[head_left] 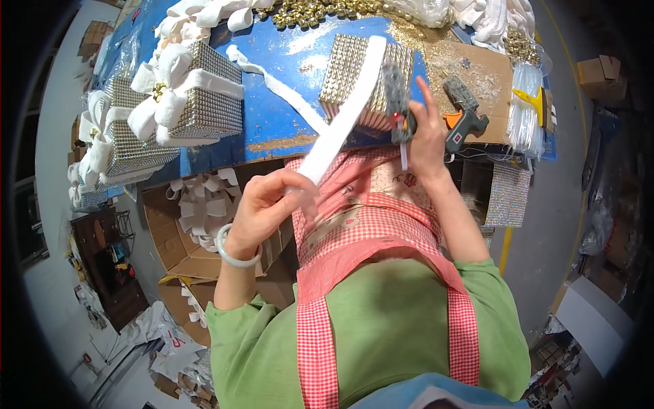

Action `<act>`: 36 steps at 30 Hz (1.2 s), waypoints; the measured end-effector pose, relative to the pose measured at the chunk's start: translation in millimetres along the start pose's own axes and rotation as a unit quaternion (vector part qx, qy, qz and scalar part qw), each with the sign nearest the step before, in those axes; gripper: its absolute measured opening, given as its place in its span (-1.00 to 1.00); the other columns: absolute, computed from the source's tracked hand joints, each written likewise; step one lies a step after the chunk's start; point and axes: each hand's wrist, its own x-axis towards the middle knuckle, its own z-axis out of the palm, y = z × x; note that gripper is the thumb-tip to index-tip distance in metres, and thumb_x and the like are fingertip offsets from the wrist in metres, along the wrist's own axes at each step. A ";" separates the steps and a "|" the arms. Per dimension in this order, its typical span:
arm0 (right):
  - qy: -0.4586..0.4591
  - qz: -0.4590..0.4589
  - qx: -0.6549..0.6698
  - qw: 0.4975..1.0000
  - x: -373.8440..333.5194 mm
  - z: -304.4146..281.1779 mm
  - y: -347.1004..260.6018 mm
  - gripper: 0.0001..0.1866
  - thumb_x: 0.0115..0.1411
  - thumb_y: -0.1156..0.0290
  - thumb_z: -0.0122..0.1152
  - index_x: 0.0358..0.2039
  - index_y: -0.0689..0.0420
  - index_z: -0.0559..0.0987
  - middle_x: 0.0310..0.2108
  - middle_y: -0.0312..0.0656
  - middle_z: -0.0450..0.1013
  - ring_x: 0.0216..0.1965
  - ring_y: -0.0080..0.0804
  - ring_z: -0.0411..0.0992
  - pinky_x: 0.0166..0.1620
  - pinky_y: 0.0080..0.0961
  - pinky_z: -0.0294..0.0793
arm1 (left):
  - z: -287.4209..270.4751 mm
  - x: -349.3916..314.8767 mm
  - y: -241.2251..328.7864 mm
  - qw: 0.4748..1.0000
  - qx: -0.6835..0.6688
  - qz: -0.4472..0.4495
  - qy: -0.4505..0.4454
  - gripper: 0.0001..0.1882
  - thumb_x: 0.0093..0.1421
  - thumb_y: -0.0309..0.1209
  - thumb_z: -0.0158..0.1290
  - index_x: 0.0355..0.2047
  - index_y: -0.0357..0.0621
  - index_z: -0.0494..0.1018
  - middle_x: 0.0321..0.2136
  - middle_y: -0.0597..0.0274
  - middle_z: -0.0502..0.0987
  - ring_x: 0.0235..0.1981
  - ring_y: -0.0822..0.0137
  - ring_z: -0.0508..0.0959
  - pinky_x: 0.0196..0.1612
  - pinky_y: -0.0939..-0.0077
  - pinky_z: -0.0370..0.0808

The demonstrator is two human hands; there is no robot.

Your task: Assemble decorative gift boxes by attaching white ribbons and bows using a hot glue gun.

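Observation:
My left hand [269,208] pinches the near end of a white fabric ribbon [344,126], drawn taut. From there the ribbon runs up over a box covered in metallic studs [342,65], which stands at the table's front edge. A second strip of white ribbon [289,95] trails across the table to the box's left. My right hand [429,140] is closed round a glue gun [396,92] held beside the box, its glue stick [404,157] jutting toward me. The gun's tip is hard to make out against the box.
Another glue gun [463,116] lies on cardboard [490,61] at the right. Finished-looking studded boxes with white bows [208,92] crowd the left side. Gold beads [317,10] are heaped at the back of the blue table [272,126]. An open carton [163,232] with white bows sits below.

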 end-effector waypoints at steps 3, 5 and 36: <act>0.001 0.018 0.032 0.999 27.2 5.8 12.2 -0.68 0.01 0.49 0.24 -0.20 0.08 0.40 0.19 -0.09 0.22 -0.12 0.03 0.43 -0.21 -0.23 0.50 | -5.5 4.4 2.9 0.999 0.007 0.012 -0.030 -0.84 0.28 -0.57 -0.12 -0.24 -0.45 0.42 -0.39 0.10 0.54 -0.38 0.37 0.57 -0.25 0.53 0.51; -0.021 0.022 0.061 0.998 37.3 13.1 27.6 -0.66 0.03 0.39 0.31 -0.22 0.16 0.40 0.18 -0.03 0.24 0.05 0.03 0.36 -0.05 -0.25 0.45 | -6.3 20.6 2.0 0.999 0.030 0.019 -0.024 -0.80 0.31 -0.54 -0.14 -0.19 -0.45 0.42 -0.34 0.11 0.56 -0.29 0.34 0.57 -0.14 0.50 0.49; 0.043 0.014 0.122 0.992 41.0 31.8 39.0 -0.54 -0.01 0.35 0.38 -0.15 0.18 0.37 0.17 0.11 0.19 0.06 0.11 0.33 -0.04 -0.20 0.43 | -8.2 145.1 -165.9 0.937 0.124 -0.046 0.325 -0.77 0.17 -0.35 0.10 -0.24 -0.26 0.51 -0.60 0.31 0.50 -0.63 0.52 0.43 -0.58 0.60 0.35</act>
